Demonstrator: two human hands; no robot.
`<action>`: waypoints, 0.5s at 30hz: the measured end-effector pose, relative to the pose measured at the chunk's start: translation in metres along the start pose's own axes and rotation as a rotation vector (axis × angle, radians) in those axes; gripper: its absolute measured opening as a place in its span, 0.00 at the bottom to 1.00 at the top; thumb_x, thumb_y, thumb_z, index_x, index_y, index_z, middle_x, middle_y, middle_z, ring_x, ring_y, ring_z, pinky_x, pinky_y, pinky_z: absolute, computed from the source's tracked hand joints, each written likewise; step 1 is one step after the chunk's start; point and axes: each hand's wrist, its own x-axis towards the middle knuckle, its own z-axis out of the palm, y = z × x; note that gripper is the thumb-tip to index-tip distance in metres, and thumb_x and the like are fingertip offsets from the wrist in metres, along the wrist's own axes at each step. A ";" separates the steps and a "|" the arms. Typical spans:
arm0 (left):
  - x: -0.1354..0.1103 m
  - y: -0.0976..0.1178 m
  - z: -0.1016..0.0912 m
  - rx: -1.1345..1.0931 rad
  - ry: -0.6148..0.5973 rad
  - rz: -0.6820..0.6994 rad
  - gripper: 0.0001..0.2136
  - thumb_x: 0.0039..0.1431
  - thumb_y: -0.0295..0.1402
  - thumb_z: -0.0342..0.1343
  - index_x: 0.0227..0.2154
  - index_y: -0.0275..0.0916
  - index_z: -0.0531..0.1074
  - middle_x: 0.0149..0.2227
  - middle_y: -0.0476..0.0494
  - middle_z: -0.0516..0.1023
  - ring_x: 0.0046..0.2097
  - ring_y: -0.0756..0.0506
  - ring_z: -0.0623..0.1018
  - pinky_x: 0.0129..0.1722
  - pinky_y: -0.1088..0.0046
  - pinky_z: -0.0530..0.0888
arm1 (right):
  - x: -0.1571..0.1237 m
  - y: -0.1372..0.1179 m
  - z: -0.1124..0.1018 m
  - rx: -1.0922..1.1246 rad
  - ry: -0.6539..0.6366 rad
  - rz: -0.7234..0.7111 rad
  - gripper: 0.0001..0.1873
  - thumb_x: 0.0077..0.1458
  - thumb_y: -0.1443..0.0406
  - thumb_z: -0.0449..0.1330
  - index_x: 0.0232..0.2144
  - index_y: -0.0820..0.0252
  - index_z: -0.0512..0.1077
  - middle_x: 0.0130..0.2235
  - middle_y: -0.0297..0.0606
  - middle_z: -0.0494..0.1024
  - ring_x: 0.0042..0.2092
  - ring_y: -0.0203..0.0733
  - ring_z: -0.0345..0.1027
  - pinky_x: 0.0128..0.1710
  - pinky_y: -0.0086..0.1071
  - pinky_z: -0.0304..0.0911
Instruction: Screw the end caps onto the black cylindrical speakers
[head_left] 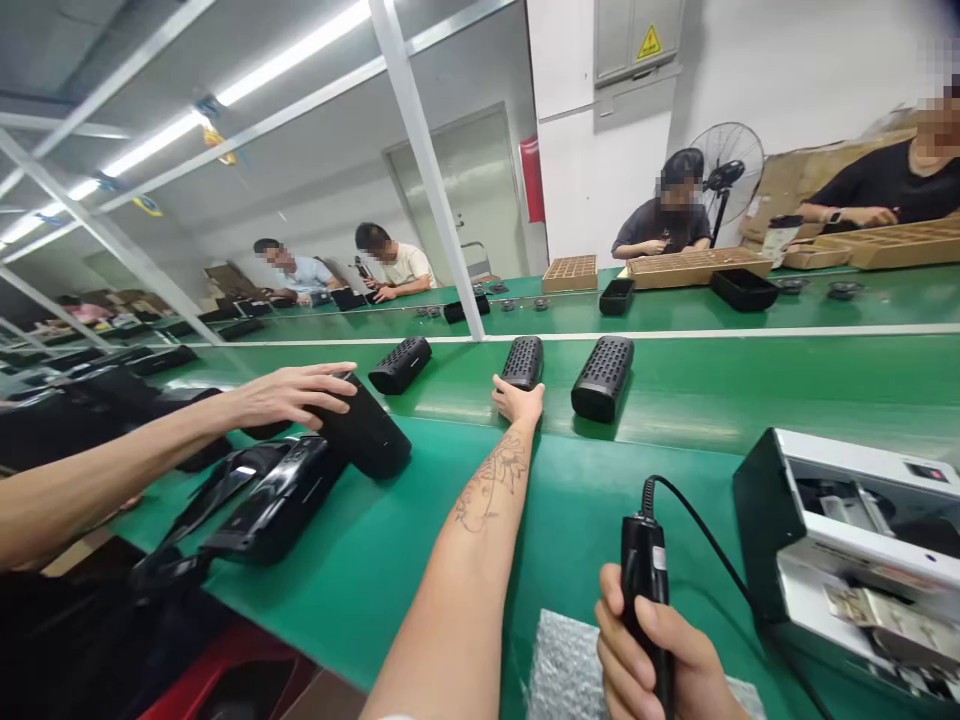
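My left hand (519, 400) reaches far forward, its thumb and fingers spread around the near end of a black perforated speaker housing (523, 360) on the green belt. In my right hand (660, 650) is a black corded electric screwdriver (645, 570), held upright with its cable at the top. Its lower end is out of frame. To the left of my left hand lies one more perforated housing (401, 366), and to the right another (604, 378). Below my right hand a sheet of bubble wrap (562, 660) lies on the bench.
At the left, a co-worker's hand (300, 395) grips a black housing (367, 430) beside several glossy black parts (277, 490). A white and black screw feeder machine (862, 560) stands at the right. Across the belt, people sit near divided cardboard trays (697, 266). A white post (431, 170) rises ahead.
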 end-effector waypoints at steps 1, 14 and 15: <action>0.003 0.000 -0.002 -0.041 -0.007 -0.030 0.55 0.56 0.36 0.82 0.79 0.39 0.53 0.78 0.13 0.63 0.80 0.23 0.71 0.78 0.44 0.69 | -0.001 0.000 0.000 -0.009 -0.007 0.003 0.12 0.77 0.53 0.69 0.48 0.53 0.76 0.27 0.22 0.65 0.20 0.26 0.47 0.27 0.23 0.71; -0.145 -0.099 -0.206 -0.433 -0.339 0.213 0.49 0.48 0.39 0.84 0.72 0.42 0.71 0.69 0.31 0.82 0.67 0.30 0.85 0.71 0.49 0.81 | -0.056 -0.080 0.076 -0.933 0.264 -0.218 0.20 0.67 0.49 0.78 0.46 0.54 0.78 0.26 0.29 0.75 0.22 0.37 0.69 0.25 0.32 0.73; -0.160 -0.113 -0.223 -0.402 -0.410 0.273 0.51 0.45 0.43 0.85 0.73 0.42 0.72 0.68 0.32 0.83 0.67 0.28 0.85 0.70 0.48 0.82 | -0.068 -0.093 0.088 -1.141 0.428 -0.367 0.19 0.66 0.51 0.79 0.45 0.55 0.79 0.26 0.31 0.77 0.23 0.42 0.73 0.24 0.34 0.74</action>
